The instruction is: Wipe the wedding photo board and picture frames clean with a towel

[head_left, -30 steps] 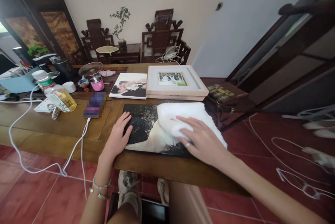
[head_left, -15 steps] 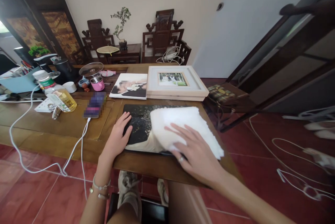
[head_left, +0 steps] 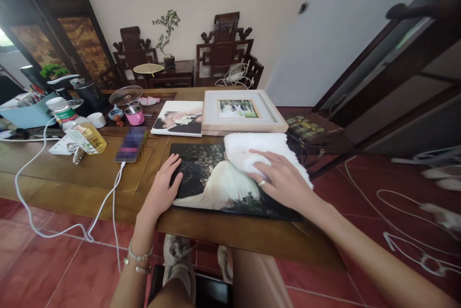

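A dark glossy photo print (head_left: 212, 183) with a white dress in the picture lies flat near the front edge of the wooden table (head_left: 90, 173). My left hand (head_left: 163, 188) rests flat on the print's left edge, fingers spread. My right hand (head_left: 281, 178) presses a white towel (head_left: 259, 152) onto the print's far right part, fingers stretched over the cloth. Both arms reach in from below.
Behind the print lie a white framed picture (head_left: 239, 113) and an unframed photo canvas (head_left: 178, 118). To the left are a phone (head_left: 130, 144) on a white cable, an oil bottle (head_left: 84, 135), a pink cup (head_left: 134, 115) and desk clutter. A small side table (head_left: 309, 128) stands right.
My right hand has slid the towel from the print's near middle away and to the right, uncovering the white dress in the picture. My left hand has stayed put.
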The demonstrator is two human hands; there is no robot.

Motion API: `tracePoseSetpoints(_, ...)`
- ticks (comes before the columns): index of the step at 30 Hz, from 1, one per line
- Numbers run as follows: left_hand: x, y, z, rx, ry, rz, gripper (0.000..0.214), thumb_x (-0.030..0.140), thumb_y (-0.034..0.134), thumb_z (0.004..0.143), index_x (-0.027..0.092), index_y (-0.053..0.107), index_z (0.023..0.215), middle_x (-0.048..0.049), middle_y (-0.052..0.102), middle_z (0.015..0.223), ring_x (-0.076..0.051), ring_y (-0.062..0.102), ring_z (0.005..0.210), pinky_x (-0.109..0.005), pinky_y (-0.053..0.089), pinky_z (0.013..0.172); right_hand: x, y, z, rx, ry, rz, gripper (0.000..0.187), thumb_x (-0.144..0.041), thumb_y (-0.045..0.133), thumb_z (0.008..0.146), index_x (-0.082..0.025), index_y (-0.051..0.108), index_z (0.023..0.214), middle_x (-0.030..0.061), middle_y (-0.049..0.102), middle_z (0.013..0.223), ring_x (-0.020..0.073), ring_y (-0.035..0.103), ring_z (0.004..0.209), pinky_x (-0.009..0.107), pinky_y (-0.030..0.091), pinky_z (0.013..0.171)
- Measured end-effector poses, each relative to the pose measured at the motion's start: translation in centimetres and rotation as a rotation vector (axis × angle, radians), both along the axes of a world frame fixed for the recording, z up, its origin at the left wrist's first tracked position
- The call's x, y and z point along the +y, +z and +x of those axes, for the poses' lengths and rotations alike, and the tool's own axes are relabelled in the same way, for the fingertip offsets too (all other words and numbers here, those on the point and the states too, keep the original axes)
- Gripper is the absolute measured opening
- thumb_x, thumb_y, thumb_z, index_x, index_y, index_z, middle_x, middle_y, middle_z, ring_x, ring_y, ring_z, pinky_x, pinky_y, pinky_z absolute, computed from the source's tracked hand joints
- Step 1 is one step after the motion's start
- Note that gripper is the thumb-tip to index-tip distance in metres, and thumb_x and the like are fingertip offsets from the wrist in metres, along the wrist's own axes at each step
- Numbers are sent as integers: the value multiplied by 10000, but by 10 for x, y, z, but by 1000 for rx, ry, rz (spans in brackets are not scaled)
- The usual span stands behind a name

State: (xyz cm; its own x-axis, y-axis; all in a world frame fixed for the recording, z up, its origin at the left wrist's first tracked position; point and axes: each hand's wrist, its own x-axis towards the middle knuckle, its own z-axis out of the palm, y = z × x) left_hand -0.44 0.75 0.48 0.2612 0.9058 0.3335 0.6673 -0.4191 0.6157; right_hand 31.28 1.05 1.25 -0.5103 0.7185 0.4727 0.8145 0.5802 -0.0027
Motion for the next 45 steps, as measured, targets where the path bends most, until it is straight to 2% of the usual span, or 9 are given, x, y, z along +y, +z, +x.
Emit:
tracePoseSetpoints(4,0,-1,0,-6,-9,14,386,260,426,944,134,525,1295,-150,447,1457,-223,350,1398,-451,288,1157,-10,-2,-10,13,-35,31,255,-227,451,915,-132,671,829,230,611,1244,349,538,1199,546,437,973)
tracePoseSetpoints(13,1,-1,0,-23,-10,10,384,263,438,937,143,532,1289,-150,453,1452,-237,360,1392,-467,285,1156,-110,9,-51,136,245,-114,217,-110,463,817,-215,581,668,61,526,1398,273,362,1362,532,325,1073)
tracePoseSetpoints(17,1,0,0,-18,-9,4,386,264,440,937,140,532,1291,-152,454,1450,-237,359,1392,-461,283,1157,-93,10,-38,68,222,-117,205,-135,460,840,-220,597,715,79,554,1367,262,415,1327,511,357,1056)
tracePoseSetpoints(23,1,0,0,-17,-6,5,387,265,436,941,135,531,1293,-154,451,1453,-234,352,1396,-457,280,1158,-15,4,-8,-4,1,-51,281,-260,422,926,-150,670,855,217,610,1248,331,555,1165,501,447,934)
tracePoseSetpoints(28,0,-2,-1,-28,-12,13,380,271,435,945,160,529,1296,-138,449,1457,-229,353,1395,-465,284,1155,31,5,-21,-13,-148,-73,318,-287,399,937,-143,682,938,186,696,1042,336,566,1133,474,462,890)
tracePoseSetpoints(31,0,-2,0,-14,-9,12,386,269,430,946,143,526,1298,-147,446,1458,-227,350,1397,-461,282,1157,22,7,-45,10,-116,-81,294,-273,441,922,-131,689,991,201,670,1135,346,520,1204,518,413,968)
tracePoseSetpoints(36,1,-2,-1,-6,-2,-5,403,255,426,936,127,521,1306,-154,444,1458,-225,347,1399,-449,276,1161,-41,12,-85,127,183,-190,222,-192,493,876,-215,705,936,102,569,1347,312,438,1303,573,316,1064)
tracePoseSetpoints(40,2,-1,-3,-17,-42,-20,425,222,423,917,129,506,1323,-155,426,1470,-232,324,1410,-452,270,1164,-79,16,-92,110,358,-255,191,-172,523,834,-230,699,884,59,506,1416,301,393,1340,577,312,1074)
tracePoseSetpoints(45,1,-1,-1,-23,-11,5,397,261,431,935,153,523,1305,-142,450,1457,-234,351,1397,-470,280,1157,-58,16,-70,106,265,-228,228,-157,486,857,-228,695,916,70,560,1362,261,444,1309,530,342,1075)
